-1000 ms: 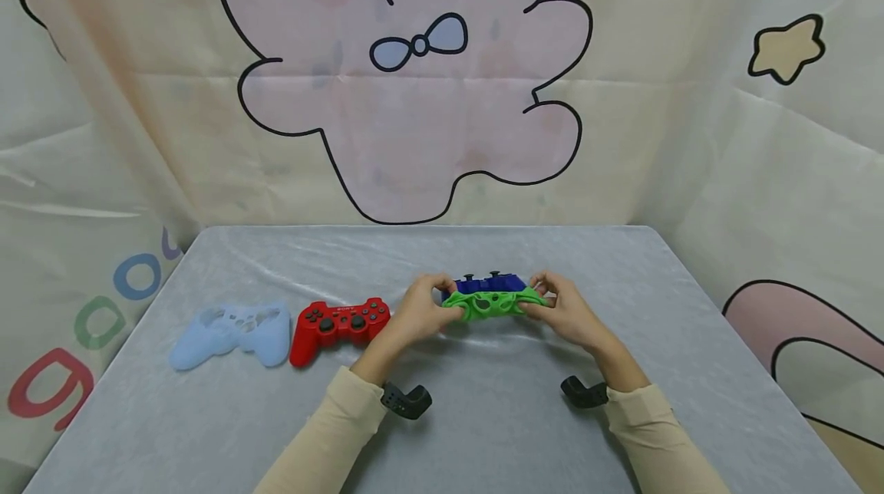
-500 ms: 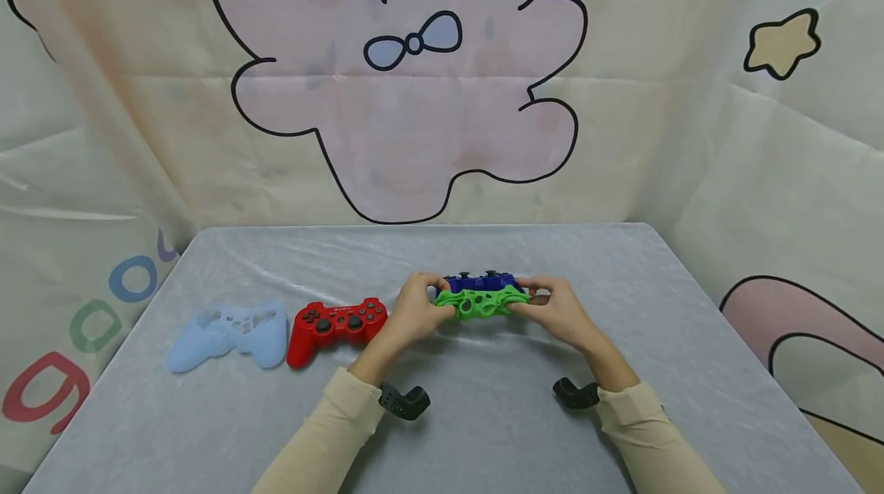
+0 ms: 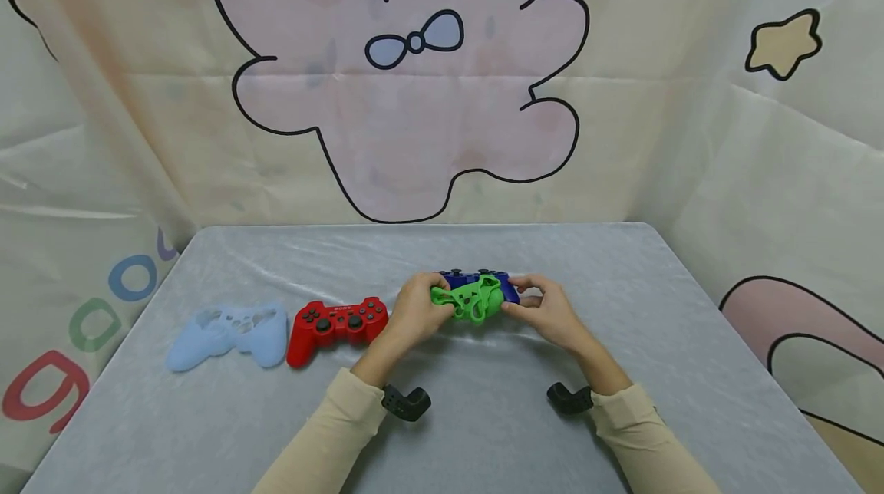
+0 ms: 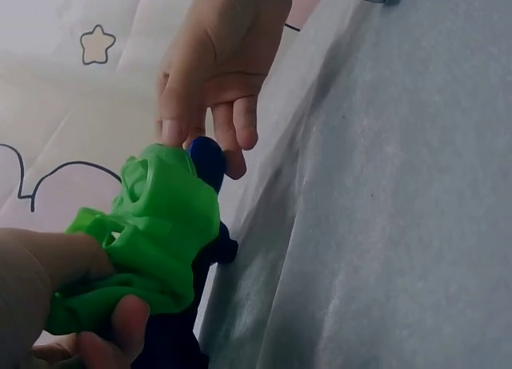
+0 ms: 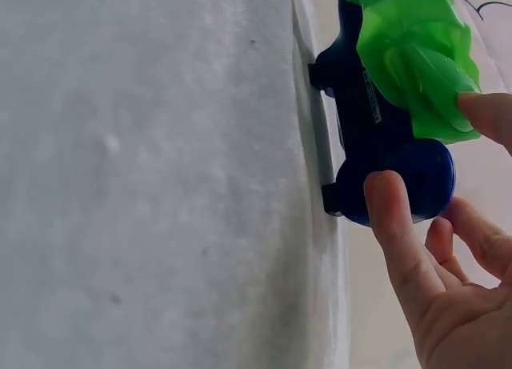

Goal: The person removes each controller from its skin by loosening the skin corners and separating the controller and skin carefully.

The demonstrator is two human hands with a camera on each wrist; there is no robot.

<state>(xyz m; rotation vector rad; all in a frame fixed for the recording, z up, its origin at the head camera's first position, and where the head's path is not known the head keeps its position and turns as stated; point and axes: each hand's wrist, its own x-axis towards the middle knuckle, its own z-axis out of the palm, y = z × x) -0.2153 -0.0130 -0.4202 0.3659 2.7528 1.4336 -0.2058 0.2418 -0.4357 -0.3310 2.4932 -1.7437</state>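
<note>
In the head view, a dark blue game controller [image 3: 511, 291] is held upright off the middle of the table, partly hidden by a green silicone controller cover [image 3: 476, 298]. My left hand [image 3: 418, 306] pinches the left end of the cover between thumb and fingers, with the controller right behind it. My right hand [image 3: 550, 312] is at the other end. In the right wrist view, its thumb presses the edge of the green cover [image 5: 420, 65] while a finger lies against the controller's rounded blue grip [image 5: 416, 173]. That grip sticks out past the bunched cover.
A red game controller [image 3: 335, 321] lies on the grey cloth-covered table [image 3: 483, 410] beside my left forearm. Further left lies a light blue silicone cover [image 3: 231, 334]. Printed curtains [image 3: 414, 118] hang behind and on both sides.
The green cover was stretched lengthwise along the controller; now its right end is bunched inward and the blue right grip is exposed. My right hand has moved left, closer to my left hand.
</note>
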